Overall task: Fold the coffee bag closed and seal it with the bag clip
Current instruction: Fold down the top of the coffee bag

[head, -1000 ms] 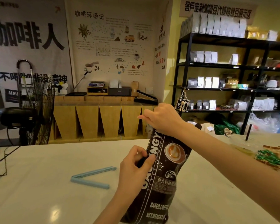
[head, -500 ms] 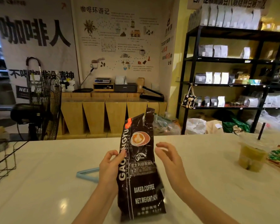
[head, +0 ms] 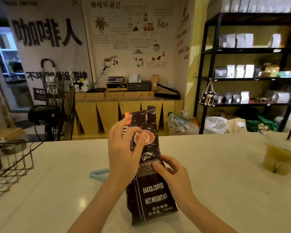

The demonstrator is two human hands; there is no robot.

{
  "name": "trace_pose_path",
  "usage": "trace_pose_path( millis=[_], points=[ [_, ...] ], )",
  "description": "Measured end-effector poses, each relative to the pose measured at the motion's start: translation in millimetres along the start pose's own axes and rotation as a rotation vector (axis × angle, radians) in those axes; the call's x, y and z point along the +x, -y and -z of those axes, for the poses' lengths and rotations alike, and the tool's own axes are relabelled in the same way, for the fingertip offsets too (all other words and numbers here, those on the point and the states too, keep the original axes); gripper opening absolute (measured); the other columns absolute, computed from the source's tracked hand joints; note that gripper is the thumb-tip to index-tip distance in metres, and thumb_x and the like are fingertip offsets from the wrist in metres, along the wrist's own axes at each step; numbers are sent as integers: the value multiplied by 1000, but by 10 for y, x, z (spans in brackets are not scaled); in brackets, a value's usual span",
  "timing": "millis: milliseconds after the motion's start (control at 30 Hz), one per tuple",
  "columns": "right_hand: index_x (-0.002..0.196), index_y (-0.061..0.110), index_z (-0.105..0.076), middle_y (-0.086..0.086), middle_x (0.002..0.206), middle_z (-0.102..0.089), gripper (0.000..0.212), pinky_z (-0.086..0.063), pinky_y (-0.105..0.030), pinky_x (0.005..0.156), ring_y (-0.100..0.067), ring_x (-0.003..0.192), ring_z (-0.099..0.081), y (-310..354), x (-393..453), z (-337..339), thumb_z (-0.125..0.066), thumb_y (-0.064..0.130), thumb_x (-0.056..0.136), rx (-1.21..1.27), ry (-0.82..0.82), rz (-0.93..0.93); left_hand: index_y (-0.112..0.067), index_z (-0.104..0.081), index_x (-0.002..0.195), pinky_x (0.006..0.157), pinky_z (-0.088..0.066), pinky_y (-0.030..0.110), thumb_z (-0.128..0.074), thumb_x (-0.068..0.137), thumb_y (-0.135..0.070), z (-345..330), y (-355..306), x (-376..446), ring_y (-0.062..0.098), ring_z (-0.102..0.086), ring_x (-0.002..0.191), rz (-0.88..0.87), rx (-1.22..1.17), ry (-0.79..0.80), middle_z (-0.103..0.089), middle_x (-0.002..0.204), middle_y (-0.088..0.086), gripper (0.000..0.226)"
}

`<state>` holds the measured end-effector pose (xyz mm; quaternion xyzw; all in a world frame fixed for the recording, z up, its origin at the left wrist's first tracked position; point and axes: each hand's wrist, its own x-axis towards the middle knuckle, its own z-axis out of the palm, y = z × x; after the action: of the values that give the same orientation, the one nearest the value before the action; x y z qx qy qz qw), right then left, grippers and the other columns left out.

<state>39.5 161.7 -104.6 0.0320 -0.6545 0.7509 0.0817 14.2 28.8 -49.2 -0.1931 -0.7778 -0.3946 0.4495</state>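
A dark brown coffee bag [head: 151, 190] stands upright on the white counter [head: 217, 182], its open top unfolded and pointing up. My left hand [head: 124, 152] lies against the bag's upper front, fingers spread over the printed cup picture. My right hand [head: 171, 172] grips the bag's right side at mid height, thumb on the front. A light blue bag clip [head: 98, 173] lies on the counter just left of the bag, partly hidden behind my left wrist.
A black wire basket [head: 12, 167] sits at the counter's left edge. A plastic cup of green drink [head: 280, 157] with a straw stands at the right. Beyond the counter are a floor fan [head: 57, 105], wooden cabinets and black shelves of bags.
The bag now stands straighter. My left hand rose from the bag's left edge to its upper front. My right hand, open beside the bag, has closed on its right side.
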Motion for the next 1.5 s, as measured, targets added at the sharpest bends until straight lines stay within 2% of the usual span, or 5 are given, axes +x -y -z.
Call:
trace_pose_path(
  millis=[233,800,1067,1267,1500],
  points=[
    [93,30,-65,20,99,-65,31,-51,-11,64,7,83,-64,160,-122,-84,-78,17,67,-65,89,140,-18,-70,59,100,-29,42,-53,83,-39,-118,-75,649,22,-58,107,-664,449,292,-74,85,-1,36],
    [88,31,-63,26,109,-65,22,-54,-17,74,0,96,-64,70,-279,-147,-71,31,68,-46,63,262,-9,-58,40,68,-32,31,-37,93,-30,-5,-7,657,15,-45,35,-684,521,48,-53,33,2,61],
    [102,35,-60,24,113,-62,18,-52,-15,78,-1,103,-61,-74,-294,-145,-59,31,84,-49,67,366,-9,-55,40,64,-30,32,-32,95,-27,-85,-66,653,16,-38,35,-767,460,-8,-50,33,3,63],
    [117,36,-44,2,106,-67,65,-57,-39,80,-16,98,-66,-234,-325,166,-72,47,59,-82,192,96,-7,-50,39,67,-29,33,-38,93,-25,82,119,680,11,-28,37,-579,440,-66,-46,31,4,58],
    [88,28,-61,9,107,-67,27,-55,-35,80,-16,96,-65,-418,-381,137,-71,36,64,-9,55,218,-6,-44,38,64,-27,34,-39,92,-21,243,396,664,13,-23,36,-455,477,-107,-41,32,6,57]
  ],
)
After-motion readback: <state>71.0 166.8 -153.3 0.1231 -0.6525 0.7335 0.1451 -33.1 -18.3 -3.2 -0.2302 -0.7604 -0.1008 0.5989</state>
